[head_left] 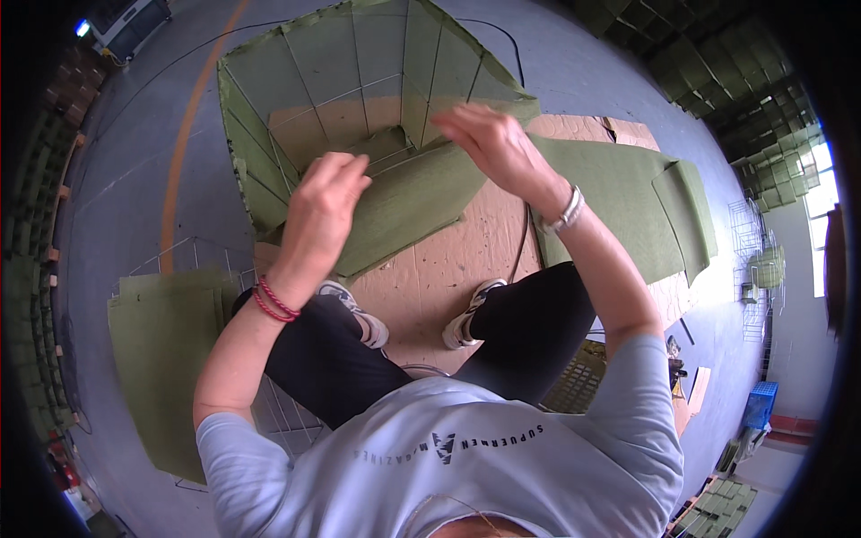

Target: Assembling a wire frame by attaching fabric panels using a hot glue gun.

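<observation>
A wire-framed box [336, 67] lined with thin green fabric stands open in front of me on cardboard. Its near green fabric flap [408, 211] slopes down towards my feet. My left hand [327, 202] is above the flap's left part, its fingers curled together; whatever they may hold is hidden. My right hand [493, 139] hovers by the box's right near corner, fingers stretched leftward and nothing visible in them. Whether either hand touches the fabric is unclear.
Flat green fabric pieces [610, 202] lie on the right; another green stack [170, 359] rests over wire frames on the left. Cardboard [430, 278] covers the floor under my shoes. A dark cable [522, 238] crosses it. At far right are a blue crate [760, 403] and wire racks [752, 260].
</observation>
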`<act>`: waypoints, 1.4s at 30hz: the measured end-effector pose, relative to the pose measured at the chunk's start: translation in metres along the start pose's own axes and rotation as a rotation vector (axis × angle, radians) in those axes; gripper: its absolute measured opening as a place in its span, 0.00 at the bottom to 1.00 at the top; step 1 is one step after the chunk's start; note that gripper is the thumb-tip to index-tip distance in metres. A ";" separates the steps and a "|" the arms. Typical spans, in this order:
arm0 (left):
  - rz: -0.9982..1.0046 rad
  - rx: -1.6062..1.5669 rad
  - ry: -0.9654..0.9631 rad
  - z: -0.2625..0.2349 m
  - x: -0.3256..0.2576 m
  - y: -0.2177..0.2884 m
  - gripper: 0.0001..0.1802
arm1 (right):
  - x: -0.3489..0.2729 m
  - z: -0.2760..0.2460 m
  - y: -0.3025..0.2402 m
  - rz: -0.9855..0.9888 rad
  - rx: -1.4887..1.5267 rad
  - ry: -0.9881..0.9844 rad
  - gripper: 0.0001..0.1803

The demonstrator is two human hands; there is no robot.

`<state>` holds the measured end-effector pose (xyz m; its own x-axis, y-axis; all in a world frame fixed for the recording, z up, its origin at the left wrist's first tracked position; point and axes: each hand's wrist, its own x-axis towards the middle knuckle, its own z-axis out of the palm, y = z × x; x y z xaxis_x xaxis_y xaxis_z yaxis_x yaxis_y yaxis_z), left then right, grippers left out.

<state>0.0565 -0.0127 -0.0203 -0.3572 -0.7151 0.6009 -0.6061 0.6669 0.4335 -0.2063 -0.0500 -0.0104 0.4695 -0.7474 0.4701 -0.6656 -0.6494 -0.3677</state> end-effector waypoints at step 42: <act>-0.175 -0.213 -0.355 0.031 0.045 0.001 0.11 | 0.024 -0.004 0.015 0.005 0.252 -0.324 0.15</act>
<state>0.0180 -0.0512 -0.0135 -0.5068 -0.8237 0.2543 -0.5323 0.5310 0.6593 -0.2075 -0.0770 -0.0013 0.6520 -0.7299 0.2054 -0.5243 -0.6297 -0.5732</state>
